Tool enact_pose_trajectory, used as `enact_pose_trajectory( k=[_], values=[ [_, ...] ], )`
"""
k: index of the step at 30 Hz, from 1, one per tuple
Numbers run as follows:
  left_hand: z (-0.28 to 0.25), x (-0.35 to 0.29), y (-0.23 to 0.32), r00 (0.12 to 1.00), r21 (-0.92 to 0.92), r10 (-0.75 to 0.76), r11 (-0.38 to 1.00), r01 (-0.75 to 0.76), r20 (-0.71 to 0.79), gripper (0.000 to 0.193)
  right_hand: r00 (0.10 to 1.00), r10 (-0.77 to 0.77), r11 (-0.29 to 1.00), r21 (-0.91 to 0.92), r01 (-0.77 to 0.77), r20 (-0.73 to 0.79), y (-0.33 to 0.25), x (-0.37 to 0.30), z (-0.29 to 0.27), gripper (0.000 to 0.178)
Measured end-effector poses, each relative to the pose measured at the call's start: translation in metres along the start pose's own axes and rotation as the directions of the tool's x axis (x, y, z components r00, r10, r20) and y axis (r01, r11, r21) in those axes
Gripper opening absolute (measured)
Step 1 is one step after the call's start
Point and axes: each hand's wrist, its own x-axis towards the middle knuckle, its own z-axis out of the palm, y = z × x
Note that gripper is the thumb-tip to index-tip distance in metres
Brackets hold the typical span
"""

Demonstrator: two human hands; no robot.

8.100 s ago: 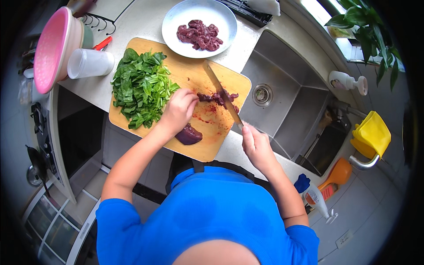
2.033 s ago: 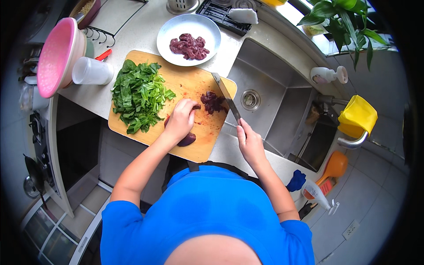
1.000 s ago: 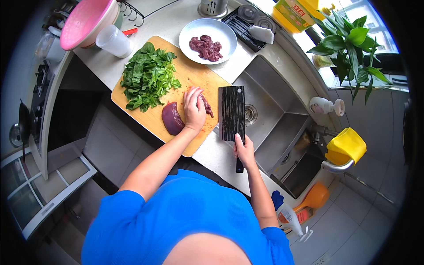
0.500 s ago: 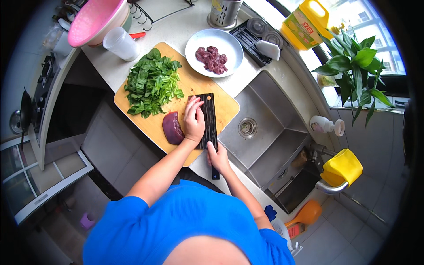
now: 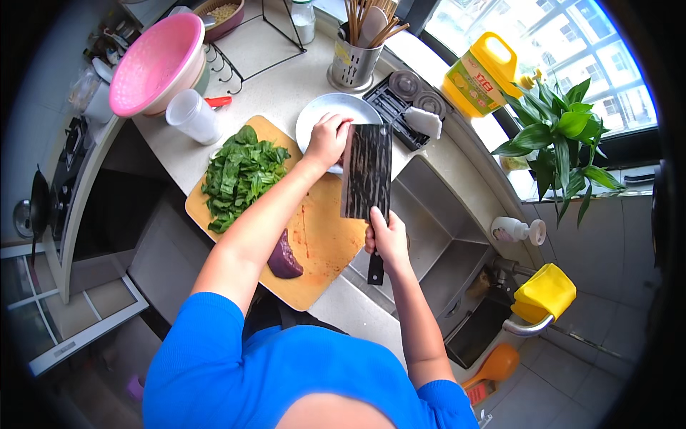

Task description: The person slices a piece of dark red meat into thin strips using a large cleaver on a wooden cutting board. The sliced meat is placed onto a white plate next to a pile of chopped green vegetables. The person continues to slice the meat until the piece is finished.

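Note:
My right hand [image 5: 388, 242] grips the handle of a cleaver [image 5: 367, 170], its dark, streaked blade raised over the far right of the wooden cutting board [image 5: 325, 247] and the sink's edge. Beside the blade's upper left, my left hand [image 5: 329, 141] is closed over the white plate [image 5: 336, 105]. Its fingertips are at the blade's edge, and what they hold is hidden. Hand and blade also hide the plate's contents. A piece of dark red liver [image 5: 286, 257] lies at the board's near side, partly behind my left forearm. Chopped leafy greens [image 5: 239, 175] are heaped on the board's left.
The steel sink [image 5: 429, 204] is at the right. Behind it stand a yellow jug [image 5: 482, 75] and a potted plant [image 5: 564, 129]. A utensil holder [image 5: 355, 66] and a black rack [image 5: 400, 107] are at the back. Left are a pink basin [image 5: 157, 64] and plastic cup [image 5: 193, 116].
My right hand has lifted the cleaver off the board and away to the right. My left hand has moved from the blade's flat, beside the liver, to over the plate.

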Motion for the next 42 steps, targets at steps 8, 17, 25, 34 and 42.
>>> enact_pose_trajectory(
  k=[8, 17, 25, 34, 42],
  values=[
    [-0.026, 0.018, -0.042, 0.766, 0.091, 0.148, 0.962, -0.259, 0.625, 0.027, 0.993, 0.097, 0.986, 0.14, -0.087, -0.071, 0.023, -0.02, -0.043, 0.025],
    [-0.045, 0.007, -0.025, 0.671, 0.452, 0.015, 0.728, -0.516, 0.741, 0.018, 0.987, 0.103, 0.985, 0.147, -0.084, -0.126, 0.021, -0.037, -0.046, 0.024],
    [-0.036, 0.021, -0.034, 0.749, 0.202, 0.012, 0.96, -0.194, 0.662, 0.016, 0.983, 0.103, 0.985, 0.155, -0.078, -0.155, 0.019, -0.048, -0.041, 0.023],
    [0.0, 0.009, -0.025, 0.574, 0.016, 0.356, 0.84, -0.542, 0.737, 0.022, 0.988, 0.098, 0.984, 0.163, -0.078, -0.119, 0.02, -0.057, -0.033, 0.021],
    [-0.034, 0.052, -0.051, 0.725, 0.143, 0.059, 0.966, -0.214, 0.686, 0.035, 0.98, 0.113, 0.984, 0.159, -0.087, -0.162, 0.019, -0.076, -0.036, 0.021]
  ],
)
